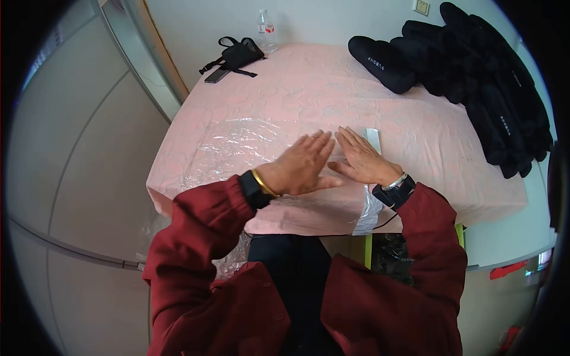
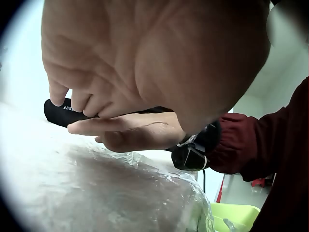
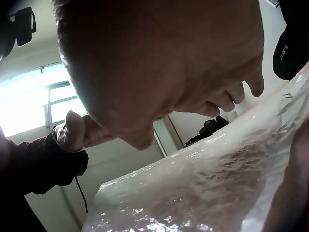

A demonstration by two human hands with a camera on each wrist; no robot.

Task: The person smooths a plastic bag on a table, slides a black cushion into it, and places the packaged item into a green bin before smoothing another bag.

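Note:
A clear plastic bag (image 1: pixel 237 142) lies spread flat on a pink cloth, its surface shiny and wrinkled. Along its right side runs a whitish strip (image 1: pixel 373 140), partly covered by my right hand and wrist. My left hand (image 1: pixel 300 163) is held palm down over the bag with fingers straight. Beside it my right hand (image 1: pixel 365 159) is also flat, fingertips angled toward the left hand's. Nothing is held in either one. The left wrist view has the left palm (image 2: pixel 145 58) up close, above the plastic; the right palm (image 3: pixel 164 63) fills the top of the right wrist view.
Black padded pieces with white lettering (image 1: pixel 380 62) are heaped at the table's right. At the back left are a black strapped pouch (image 1: pixel 243 54), a phone (image 1: pixel 217 76) and a plastic bottle (image 1: pixel 266 32). Below the front edge stands a green bin (image 1: pixel 368 252) with dark packages.

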